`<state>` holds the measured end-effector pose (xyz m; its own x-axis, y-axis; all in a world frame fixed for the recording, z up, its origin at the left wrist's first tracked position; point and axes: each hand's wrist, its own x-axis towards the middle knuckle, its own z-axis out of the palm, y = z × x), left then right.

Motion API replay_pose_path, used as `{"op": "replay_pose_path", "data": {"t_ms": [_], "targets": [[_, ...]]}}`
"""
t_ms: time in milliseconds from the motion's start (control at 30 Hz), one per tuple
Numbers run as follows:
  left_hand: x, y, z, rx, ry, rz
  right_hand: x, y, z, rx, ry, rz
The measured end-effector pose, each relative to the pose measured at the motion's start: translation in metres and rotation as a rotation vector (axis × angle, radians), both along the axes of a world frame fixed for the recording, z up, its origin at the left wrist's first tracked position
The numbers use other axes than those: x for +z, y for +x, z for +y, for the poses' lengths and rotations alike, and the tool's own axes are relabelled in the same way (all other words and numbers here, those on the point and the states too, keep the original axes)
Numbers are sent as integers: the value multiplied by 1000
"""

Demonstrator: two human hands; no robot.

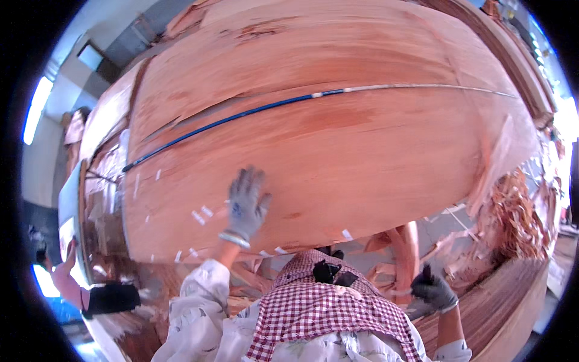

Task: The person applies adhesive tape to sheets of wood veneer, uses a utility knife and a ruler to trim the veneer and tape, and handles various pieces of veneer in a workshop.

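A wide reddish veneer sheet [362,157] lies across the middle on a stack, with a long split in its upper part and small white tape strips near its left and lower edges. A long thin blue-and-white rod [253,110] lies across it. My left hand [246,202], in a grey glove, is on or just over the sheet's lower left, fingers outstretched. My right hand [435,291], also gloved, is low at the right, below the sheet's edge, closed round a small dark object I cannot make out.
Torn veneer scraps [506,217] pile at the right, with more below the sheet. A stack of long wood strips [494,308] is at lower right. Another person's arm [66,277] reaches to a pale board [70,193] at far left. More sheets [518,54] lie stacked beyond the top right.
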<state>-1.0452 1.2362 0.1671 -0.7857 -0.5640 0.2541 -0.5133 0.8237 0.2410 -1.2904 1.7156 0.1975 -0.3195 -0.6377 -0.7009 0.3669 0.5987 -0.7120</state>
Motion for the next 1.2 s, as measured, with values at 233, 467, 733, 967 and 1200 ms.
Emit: {"op": "replay_pose_path", "data": {"t_ms": [233,467,733,967,1200], "targets": [[-32,-72,-43,-58,-72,-178,113,-62,-111,-228,-134,215],[82,-162,36,-544,803,443,163,-82,-228,9,-273,294],[82,-200,65,-354,925,475,132,-101,-306,313,-358,350],[49,-201,47,76,1817,561,74,-129,-311,-141,-401,188],[37,-197,34,285,1839,684,2,-101,-322,207,-437,4]]}}
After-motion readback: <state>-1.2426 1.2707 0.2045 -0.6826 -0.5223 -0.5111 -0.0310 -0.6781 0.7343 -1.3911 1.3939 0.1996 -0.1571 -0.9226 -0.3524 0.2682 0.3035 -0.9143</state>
